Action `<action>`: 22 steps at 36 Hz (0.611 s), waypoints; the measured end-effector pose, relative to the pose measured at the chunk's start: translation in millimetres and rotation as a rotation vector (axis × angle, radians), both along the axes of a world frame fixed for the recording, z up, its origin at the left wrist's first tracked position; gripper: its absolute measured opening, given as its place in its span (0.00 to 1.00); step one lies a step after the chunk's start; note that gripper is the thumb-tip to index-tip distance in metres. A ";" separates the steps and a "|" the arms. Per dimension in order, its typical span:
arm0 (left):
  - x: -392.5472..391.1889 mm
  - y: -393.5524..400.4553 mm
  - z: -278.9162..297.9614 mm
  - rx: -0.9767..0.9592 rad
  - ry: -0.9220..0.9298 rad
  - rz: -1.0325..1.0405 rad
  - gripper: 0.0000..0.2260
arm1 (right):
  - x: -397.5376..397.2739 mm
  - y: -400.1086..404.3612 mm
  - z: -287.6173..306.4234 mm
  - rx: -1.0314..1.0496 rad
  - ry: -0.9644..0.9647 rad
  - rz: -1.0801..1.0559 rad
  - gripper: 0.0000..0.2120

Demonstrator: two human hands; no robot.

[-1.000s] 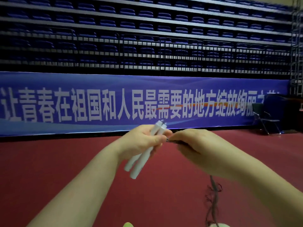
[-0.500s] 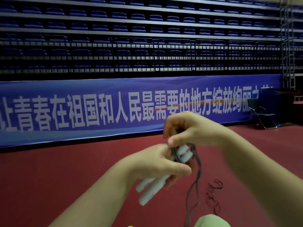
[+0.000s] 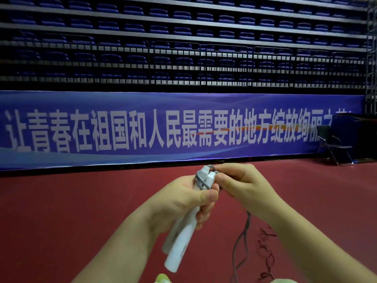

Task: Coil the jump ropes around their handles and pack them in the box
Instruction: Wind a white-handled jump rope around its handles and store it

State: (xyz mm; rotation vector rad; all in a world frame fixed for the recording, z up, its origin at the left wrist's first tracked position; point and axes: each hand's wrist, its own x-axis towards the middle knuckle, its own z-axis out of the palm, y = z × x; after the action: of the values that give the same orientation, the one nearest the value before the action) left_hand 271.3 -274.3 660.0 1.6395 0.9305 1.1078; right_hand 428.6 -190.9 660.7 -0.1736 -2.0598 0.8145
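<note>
Our left hand (image 3: 179, 201) keeps a closed grip on the two white handles (image 3: 181, 237), held side by side in the air over the red floor (image 3: 71, 221). Our right hand (image 3: 242, 186) pinches the grey rope (image 3: 241, 240) at their top. A few grey turns wrap the upper ends. The handles slant, tops up and away to the right, bottoms down toward us; the loose rope hangs to the floor.

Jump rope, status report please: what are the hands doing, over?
Left hand gripping both white handles. Right hand winding grey rope round their top. Slack hanging to floor. Box not in view.
</note>
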 end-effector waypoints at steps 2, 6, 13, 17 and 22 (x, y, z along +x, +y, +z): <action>0.9 1.6 1.0 -0.029 -0.030 0.002 0.08 | -3.3 -0.3 -3.0 -0.062 0.040 -0.026 0.12; 0.3 6.0 1.7 -0.062 -0.019 0.043 0.11 | -9.5 -1.9 -11.5 -0.182 0.133 -0.073 0.10; -7.5 9.9 -6.8 0.007 0.045 0.241 0.13 | -27.3 0.6 -22.7 -0.375 0.148 -0.130 0.10; -8.5 7.5 -4.4 0.035 0.063 0.274 0.13 | -35.5 -1.3 -27.9 -0.342 0.210 -0.156 0.11; -11.8 1.4 2.0 0.065 0.134 0.211 0.18 | -38.6 -6.4 -35.1 -0.139 0.292 -0.245 0.15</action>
State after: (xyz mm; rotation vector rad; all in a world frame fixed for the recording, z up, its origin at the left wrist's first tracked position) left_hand 259.5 -272.9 662.1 1.7146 1.1869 1.1912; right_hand 390.0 -197.3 625.5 -0.3556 -1.6718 0.7808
